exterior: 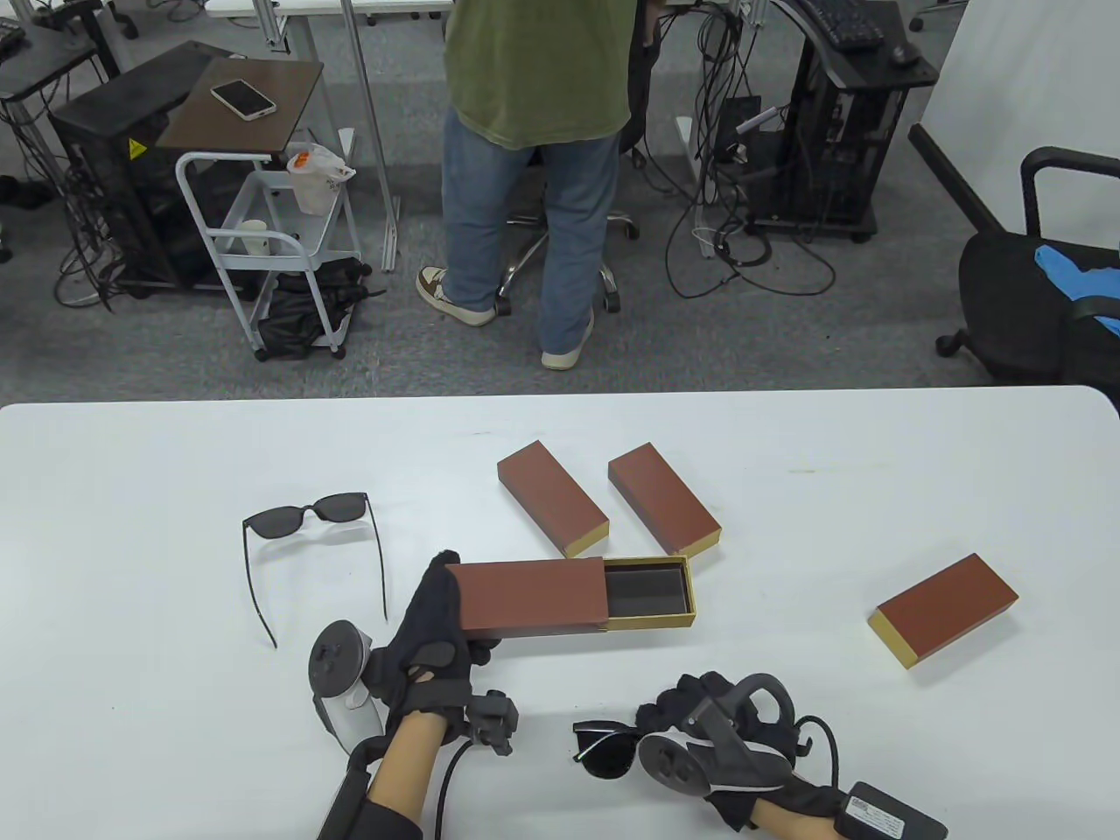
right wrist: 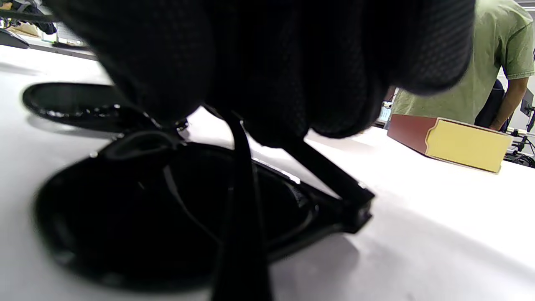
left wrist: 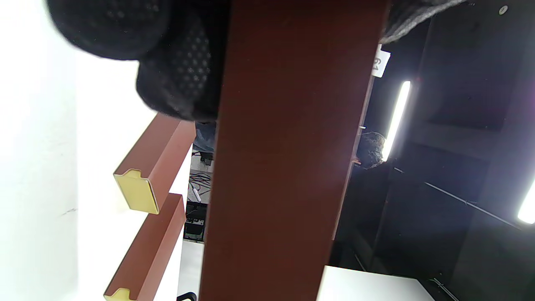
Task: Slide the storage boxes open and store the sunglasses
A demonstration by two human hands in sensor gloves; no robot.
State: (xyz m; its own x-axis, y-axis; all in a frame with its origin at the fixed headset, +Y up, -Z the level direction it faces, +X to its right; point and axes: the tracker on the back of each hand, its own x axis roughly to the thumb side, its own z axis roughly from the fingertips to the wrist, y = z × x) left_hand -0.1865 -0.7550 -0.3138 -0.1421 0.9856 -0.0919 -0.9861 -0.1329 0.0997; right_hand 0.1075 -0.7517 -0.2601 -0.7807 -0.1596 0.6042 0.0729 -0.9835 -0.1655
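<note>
The white table (exterior: 131,525) has bare room along its near-left edge and far right. The left hand (exterior: 429,630) grips the brown sleeve of the open box (exterior: 534,599), its gold tray (exterior: 652,595) slid out rightward. The right hand (exterior: 700,709), curled, seems to pinch folded sunglasses (exterior: 604,744) at the near edge; only the right wrist view shows fingers (right wrist: 267,62) on the temples. A second pair (exterior: 306,516) lies unfolded at left.
</note>
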